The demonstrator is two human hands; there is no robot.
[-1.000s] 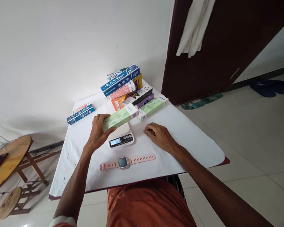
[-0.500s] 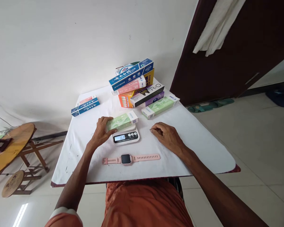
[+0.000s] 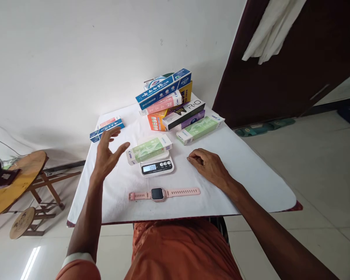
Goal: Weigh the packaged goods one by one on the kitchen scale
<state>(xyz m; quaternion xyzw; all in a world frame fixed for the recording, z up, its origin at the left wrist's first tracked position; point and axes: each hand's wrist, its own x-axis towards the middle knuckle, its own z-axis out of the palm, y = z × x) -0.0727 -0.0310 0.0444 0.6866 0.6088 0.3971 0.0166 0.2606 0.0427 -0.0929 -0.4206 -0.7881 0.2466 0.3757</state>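
Note:
A light green toothpaste box (image 3: pixel 149 149) lies across the top of a white digital kitchen scale (image 3: pixel 170 170), whose lit display seems to read 308. To the left of that box, my left hand (image 3: pixel 108 153) is raised with thumb and fingers apart, holding nothing. My right hand (image 3: pixel 207 164) rests on the cloth right of the scale, its fingers curled in, with nothing visible in them. A pink smartwatch (image 3: pixel 157 194) lies stretched out in front of the scale. Behind my right hand is a second green toothpaste box (image 3: pixel 200 130).
Stacked boxes, topped by a blue toothpaste box (image 3: pixel 164 90) and including a black box (image 3: pixel 183 115), stand at the table's back. More blue boxes (image 3: pixel 106 130) lie back left. A white cloth (image 3: pixel 245 190) covers the table. A wooden stool (image 3: pixel 22 222) stands left.
My left hand has let go of the green box on the scale and moved left and up. The display has dropped from about 363 to about 308. My right hand stays put.

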